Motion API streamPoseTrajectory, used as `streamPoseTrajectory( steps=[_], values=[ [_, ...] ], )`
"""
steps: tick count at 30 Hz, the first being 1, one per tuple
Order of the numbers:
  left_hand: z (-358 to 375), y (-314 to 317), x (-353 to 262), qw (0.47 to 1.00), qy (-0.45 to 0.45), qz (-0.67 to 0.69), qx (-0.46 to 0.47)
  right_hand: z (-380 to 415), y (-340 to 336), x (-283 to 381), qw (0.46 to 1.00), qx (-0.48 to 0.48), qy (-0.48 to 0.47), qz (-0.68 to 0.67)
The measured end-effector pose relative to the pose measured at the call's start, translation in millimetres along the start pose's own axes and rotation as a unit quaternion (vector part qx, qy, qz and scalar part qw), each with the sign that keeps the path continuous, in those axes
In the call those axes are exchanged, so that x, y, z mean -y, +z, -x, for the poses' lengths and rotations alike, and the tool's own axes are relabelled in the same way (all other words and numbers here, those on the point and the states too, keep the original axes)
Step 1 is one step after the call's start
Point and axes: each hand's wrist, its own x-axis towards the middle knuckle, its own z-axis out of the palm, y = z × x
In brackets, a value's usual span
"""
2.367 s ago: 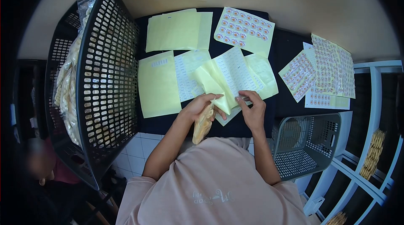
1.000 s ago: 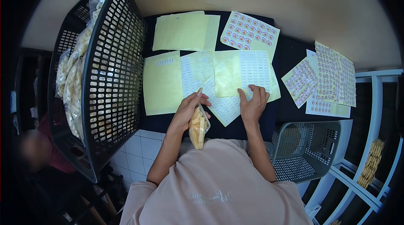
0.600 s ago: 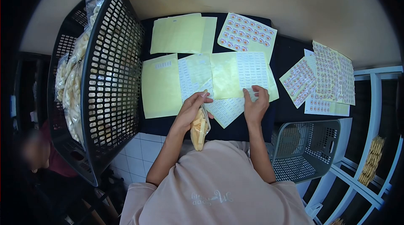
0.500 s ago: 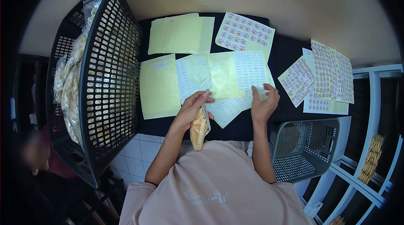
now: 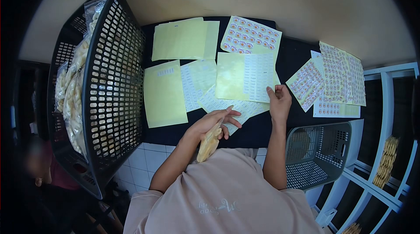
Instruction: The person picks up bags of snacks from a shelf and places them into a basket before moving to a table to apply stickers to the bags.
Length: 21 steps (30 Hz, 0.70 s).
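The tall black perforated basket (image 5: 105, 85) at far left is packed with clear, crinkly snack bags, while the small grey basket (image 5: 317, 155) at near right looks empty, so most labelling seems undone. Flat yellow label sheets (image 5: 245, 76), partly peeled, cover the dark table (image 5: 293, 54). The left hand (image 5: 214, 122) clasps one snack bag (image 5: 208, 143) at the table's near edge, and the right hand (image 5: 280, 102) pinches a sheet's right edge.

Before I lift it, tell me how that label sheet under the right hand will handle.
The label sheet is thin paper lying flat, so it will probably flop and bend if lifted by one edge. It looks light. The right hand pinches its corner; overlapping sheets may slide along with it.
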Motion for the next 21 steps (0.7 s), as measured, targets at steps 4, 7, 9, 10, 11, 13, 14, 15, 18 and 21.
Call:
streamPoseTrajectory(
  steps=[4, 7, 9, 10, 11, 13, 14, 15, 18, 21],
  values=[
    [-5.1, 5.1, -1.1, 0.998, 0.024, 0.052, 0.012, 13.6, -10.8, 34.6, 0.941, 0.087, 0.064, -0.321],
    [-8.7, 6.8, -9.9, 0.99, 0.077, 0.114, 0.009, 19.4, -13.7, 42.9, 0.92, 0.107, 0.064, -0.371],
    [-10.0, 6.9, -10.9, 0.981, 0.083, 0.146, -0.094, 21.0, -13.3, 43.2, 0.917, 0.109, 0.061, -0.378],
    [-5.0, 10.2, -19.4, 0.979, 0.068, 0.175, -0.078, 22.1, -11.1, 44.3, 0.933, 0.086, 0.042, -0.346],
    [-2.2, 15.2, -23.9, 0.979, 0.069, 0.174, -0.078, 23.7, -9.1, 46.3, 0.947, 0.061, 0.023, -0.314],
    [-0.8, 26.3, -28.7, 0.967, 0.144, 0.098, -0.186, 35.6, -6.6, 64.1, 0.986, -0.043, -0.053, -0.15],
    [-0.9, 29.0, -30.5, 0.96, 0.171, 0.086, -0.204, 41.7, -6.0, 75.8, 0.981, -0.146, -0.128, 0.019],
    [-2.3, 29.6, -30.5, 0.96, 0.172, 0.085, -0.204, 46.4, -7.0, 80.2, 0.981, -0.147, -0.128, 0.018],
    [-3.1, 32.8, -26.9, 0.948, 0.226, 0.053, -0.219, 61.0, -4.6, 92.5, 0.958, -0.068, -0.265, 0.087],
    [-3.0, 38.2, -27.5, 0.945, 0.249, 0.038, -0.207, 66.9, 12.2, 90.1, 0.963, -0.01, -0.267, 0.042]
  ],
)
